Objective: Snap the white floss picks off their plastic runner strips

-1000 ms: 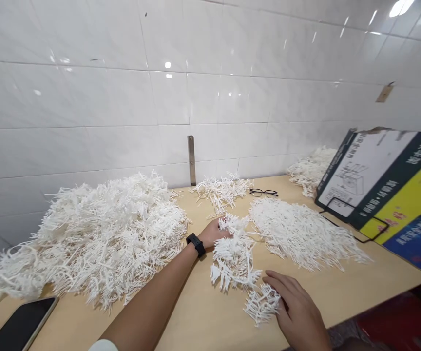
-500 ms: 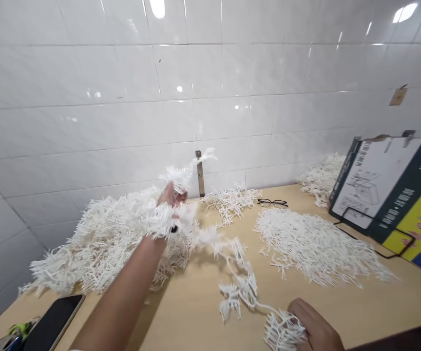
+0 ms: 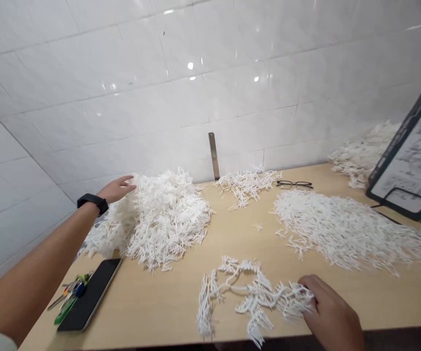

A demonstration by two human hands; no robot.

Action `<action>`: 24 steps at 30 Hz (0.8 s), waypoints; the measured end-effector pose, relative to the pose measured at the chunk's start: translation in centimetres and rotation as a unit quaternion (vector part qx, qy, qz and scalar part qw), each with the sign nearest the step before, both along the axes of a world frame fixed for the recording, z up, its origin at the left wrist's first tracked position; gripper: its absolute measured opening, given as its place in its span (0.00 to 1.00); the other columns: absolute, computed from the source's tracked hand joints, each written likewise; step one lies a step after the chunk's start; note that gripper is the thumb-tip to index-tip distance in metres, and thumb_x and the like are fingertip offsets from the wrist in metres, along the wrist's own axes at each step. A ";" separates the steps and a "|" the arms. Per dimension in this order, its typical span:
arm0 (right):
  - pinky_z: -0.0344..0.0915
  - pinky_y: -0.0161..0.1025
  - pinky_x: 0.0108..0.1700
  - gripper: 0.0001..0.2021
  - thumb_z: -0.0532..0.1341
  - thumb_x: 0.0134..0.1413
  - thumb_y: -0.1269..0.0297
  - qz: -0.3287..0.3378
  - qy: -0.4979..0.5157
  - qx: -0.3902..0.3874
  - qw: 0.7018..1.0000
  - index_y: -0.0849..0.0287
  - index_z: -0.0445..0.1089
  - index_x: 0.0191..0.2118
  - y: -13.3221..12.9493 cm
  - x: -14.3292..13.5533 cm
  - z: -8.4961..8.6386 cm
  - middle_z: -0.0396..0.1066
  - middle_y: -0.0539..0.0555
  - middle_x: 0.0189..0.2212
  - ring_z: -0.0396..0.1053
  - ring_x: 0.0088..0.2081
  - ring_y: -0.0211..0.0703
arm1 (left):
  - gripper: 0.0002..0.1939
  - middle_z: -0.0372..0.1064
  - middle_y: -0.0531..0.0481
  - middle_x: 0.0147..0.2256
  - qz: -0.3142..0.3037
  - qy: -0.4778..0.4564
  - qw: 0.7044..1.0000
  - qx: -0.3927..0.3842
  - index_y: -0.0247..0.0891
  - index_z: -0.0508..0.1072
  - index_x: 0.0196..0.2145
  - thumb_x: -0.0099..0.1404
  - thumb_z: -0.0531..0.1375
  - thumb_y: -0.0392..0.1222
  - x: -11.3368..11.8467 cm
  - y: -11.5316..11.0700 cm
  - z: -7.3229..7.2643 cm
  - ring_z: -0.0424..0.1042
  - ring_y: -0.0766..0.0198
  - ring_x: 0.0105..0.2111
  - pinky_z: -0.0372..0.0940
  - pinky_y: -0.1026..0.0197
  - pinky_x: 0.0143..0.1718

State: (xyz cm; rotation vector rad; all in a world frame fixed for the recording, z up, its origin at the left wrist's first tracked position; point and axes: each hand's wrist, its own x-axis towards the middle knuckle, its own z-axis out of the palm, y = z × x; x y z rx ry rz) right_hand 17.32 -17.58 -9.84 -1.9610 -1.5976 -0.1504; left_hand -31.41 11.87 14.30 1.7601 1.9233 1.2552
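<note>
My left hand point(image 3: 120, 189), with a black band on the wrist, reaches to the upper left side of a big heap of white branched plastic pieces point(image 3: 170, 214). Its fingers are spread, and the tips touch or nearly touch the heap. Close to the table's front edge, my right hand point(image 3: 329, 309) is closed on one end of a strand of white branched plastic pieces point(image 3: 261, 292). The strand trails leftward over the wooden table point(image 3: 152, 302) in a loose curl, its pieces joined by thin stems.
A flat spread of small white pieces point(image 3: 345, 229) lies at right, a smaller cluster point(image 3: 247, 185) by the wall. Eyeglasses point(image 3: 294, 185) rest beside it. A phone point(image 3: 91, 295) and keys point(image 3: 73, 290) lie front left. A box point(image 3: 411, 161) stands right, another white pile point(image 3: 364, 151) behind it.
My left hand has let go of the strand and moved left to the heap's far side. The strand now lies near my right hand, which still grips it. The view has shifted.
</note>
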 end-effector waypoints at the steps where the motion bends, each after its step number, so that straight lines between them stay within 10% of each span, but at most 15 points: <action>1: 0.56 0.35 0.28 0.12 0.50 0.48 0.73 -0.004 0.004 -0.012 1.000 0.53 0.68 0.32 0.0 -0.1 0.3 0.72 0.49 0.31 0.69 0.30 0.43 | 0.23 0.76 0.39 0.35 0.001 0.024 0.999 -0.035 0.36 0.75 0.39 0.46 0.72 0.47 0.4 -0.3 -0.6 0.75 0.45 0.38 0.67 0.52 0.41; 8: 0.54 0.35 0.30 0.11 0.51 0.49 0.75 -0.017 0.029 -0.027 0.999 0.56 0.68 0.34 -0.4 -0.5 1.8 0.72 0.51 0.34 0.66 0.32 0.43 | 0.58 0.63 0.26 0.57 0.006 0.185 0.970 -0.160 0.39 0.49 0.67 0.45 0.73 0.55 2.9 -2.9 -1.6 0.69 0.35 0.52 0.63 0.43 0.48; 12: 0.53 0.35 0.30 0.11 0.53 0.47 0.75 -0.026 0.032 -0.038 0.998 0.57 0.69 0.34 -0.3 -0.3 1.6 0.73 0.51 0.35 0.66 0.32 0.42 | 0.60 0.61 0.30 0.60 0.021 0.263 0.949 -0.170 0.38 0.31 0.69 0.56 0.64 0.64 3.4 -4.4 -1.1 0.67 0.35 0.54 0.60 0.36 0.50; 19: 0.51 0.34 0.30 0.12 0.53 0.45 0.76 -0.041 0.050 -0.050 0.997 0.58 0.70 0.34 -0.1 -0.4 2.0 0.72 0.50 0.33 0.63 0.31 0.40 | 0.47 0.63 0.36 0.59 0.072 0.369 0.919 -0.121 0.39 0.42 0.68 0.62 0.63 0.53 6.5 -10.0 -1.1 0.68 0.37 0.52 0.63 0.36 0.49; 24: 0.51 0.34 0.30 0.13 0.53 0.46 0.76 -0.043 0.056 -0.057 0.996 0.58 0.70 0.36 -0.2 -0.4 2.2 0.72 0.50 0.35 0.64 0.32 0.40 | 0.20 0.70 0.44 0.51 -0.087 0.303 0.935 0.165 0.35 0.68 0.54 0.69 0.54 0.46 11.9 -18.1 -6.8 0.70 0.53 0.52 0.62 0.53 0.55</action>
